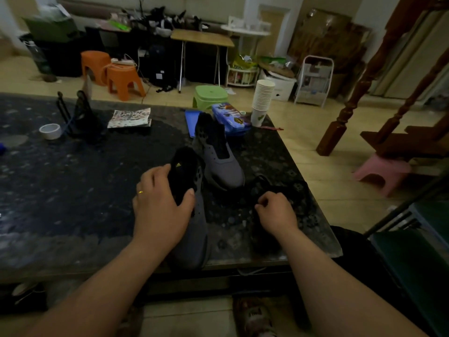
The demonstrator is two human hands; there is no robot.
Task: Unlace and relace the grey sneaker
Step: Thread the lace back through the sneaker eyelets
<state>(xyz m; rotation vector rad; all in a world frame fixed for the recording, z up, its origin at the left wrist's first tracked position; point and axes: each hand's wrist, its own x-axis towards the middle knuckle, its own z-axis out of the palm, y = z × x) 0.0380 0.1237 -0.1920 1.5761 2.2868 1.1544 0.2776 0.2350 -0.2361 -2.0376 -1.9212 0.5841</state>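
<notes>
Sneaker (194, 234), grey with a black tongue, lies toe towards you, the toe right at the near edge of the tabletop (73, 178). Your left hand (162, 203) grips it at the tongue, thumb on one side and fingers curled over the other. Your right hand (277, 210) rests near the tabletop's right edge with its fingers curled over a dark tangle that may be the lace (263, 182). In this dim light you cannot tell whether it pinches anything.

To your left the dark speckled surface runs wide and bare. To your right it ends close beside the hand, with pale floor tiles beyond.

A second sneaker (218, 164) stands just behind the first, its eyelets bare. Behind that are a blue case (230, 120) and a stack of cups (262, 100) at the far right corner. A booklet (130, 117), a black stand (82, 117) and a tape roll (50, 131) sit well apart on the far left.

On the floor beyond are a green stool (210, 96) and orange stools (121, 76), with a pink stool (381, 171) by a wooden stair post (340, 122) to the right
</notes>
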